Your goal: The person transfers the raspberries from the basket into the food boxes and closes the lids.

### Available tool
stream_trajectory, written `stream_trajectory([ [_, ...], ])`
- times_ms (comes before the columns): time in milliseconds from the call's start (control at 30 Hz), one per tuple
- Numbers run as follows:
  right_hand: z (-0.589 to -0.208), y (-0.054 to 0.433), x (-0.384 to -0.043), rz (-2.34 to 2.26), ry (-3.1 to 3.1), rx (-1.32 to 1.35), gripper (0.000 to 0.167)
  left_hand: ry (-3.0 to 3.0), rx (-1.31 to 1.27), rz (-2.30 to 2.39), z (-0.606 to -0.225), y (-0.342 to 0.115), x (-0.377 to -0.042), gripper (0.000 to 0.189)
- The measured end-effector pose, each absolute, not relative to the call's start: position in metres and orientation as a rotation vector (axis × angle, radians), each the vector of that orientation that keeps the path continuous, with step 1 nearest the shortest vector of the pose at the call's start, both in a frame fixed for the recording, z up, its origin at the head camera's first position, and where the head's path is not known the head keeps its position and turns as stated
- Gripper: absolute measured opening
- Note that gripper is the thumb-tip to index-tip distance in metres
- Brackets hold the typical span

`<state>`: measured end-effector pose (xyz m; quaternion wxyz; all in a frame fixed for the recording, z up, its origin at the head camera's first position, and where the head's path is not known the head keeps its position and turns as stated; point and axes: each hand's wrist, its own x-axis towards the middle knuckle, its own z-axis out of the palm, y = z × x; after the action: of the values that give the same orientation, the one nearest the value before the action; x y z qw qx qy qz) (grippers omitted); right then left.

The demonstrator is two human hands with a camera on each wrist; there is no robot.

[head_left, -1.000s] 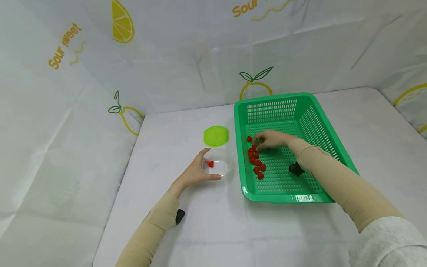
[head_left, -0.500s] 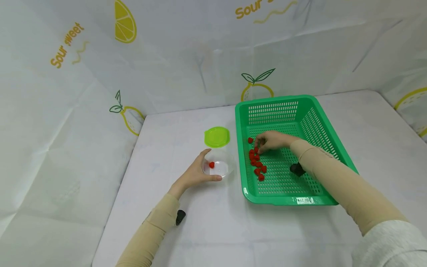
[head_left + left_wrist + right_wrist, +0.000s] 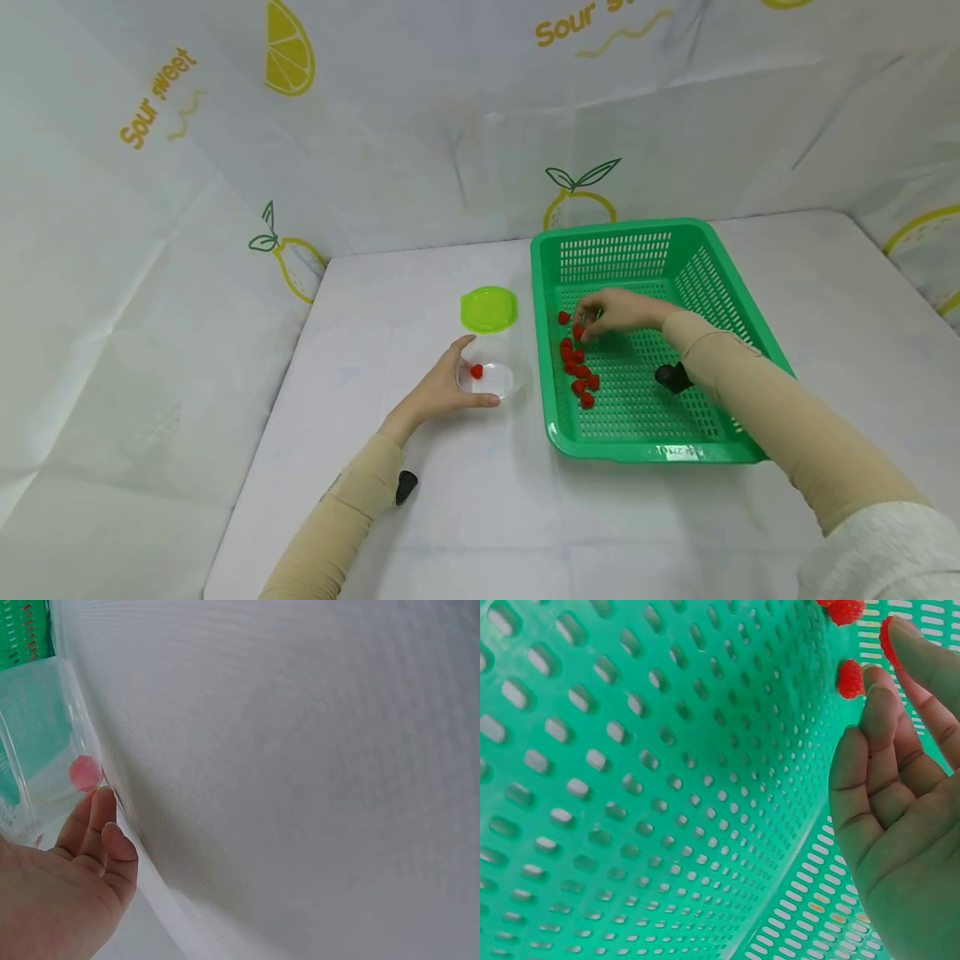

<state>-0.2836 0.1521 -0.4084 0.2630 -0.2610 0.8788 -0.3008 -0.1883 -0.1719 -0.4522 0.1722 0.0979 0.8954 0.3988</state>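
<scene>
My left hand curls its thumb and fingers around a clear plastic bowl on the table. A single red raspberry lies inside it, seen through the wall in the left wrist view. Over the green basket, my right hand pinches another raspberry between thumb and finger. In the head view that pinched raspberry is just above a cluster of several raspberries along the basket's left side. One loose raspberry sits farther back, near the right fingertips.
A lime-green lid lies flat behind the bowl. The basket's raised walls stand right of the bowl, with a narrow gap between. White printed sheeting rises behind and left of the table.
My right hand has risen slightly, and the pinched raspberry has come a little away from the cluster. The left hand and bowl stay in place; the head view has shifted slightly.
</scene>
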Motion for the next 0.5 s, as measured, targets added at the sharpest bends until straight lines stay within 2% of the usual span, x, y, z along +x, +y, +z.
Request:
stream_trajectory([
  [500,-0.378,0.149,-0.282,-1.036,2.340,-0.636,0.026,2.532,0.277,1.113,-0.450,-0.171,-0.190,0.114],
])
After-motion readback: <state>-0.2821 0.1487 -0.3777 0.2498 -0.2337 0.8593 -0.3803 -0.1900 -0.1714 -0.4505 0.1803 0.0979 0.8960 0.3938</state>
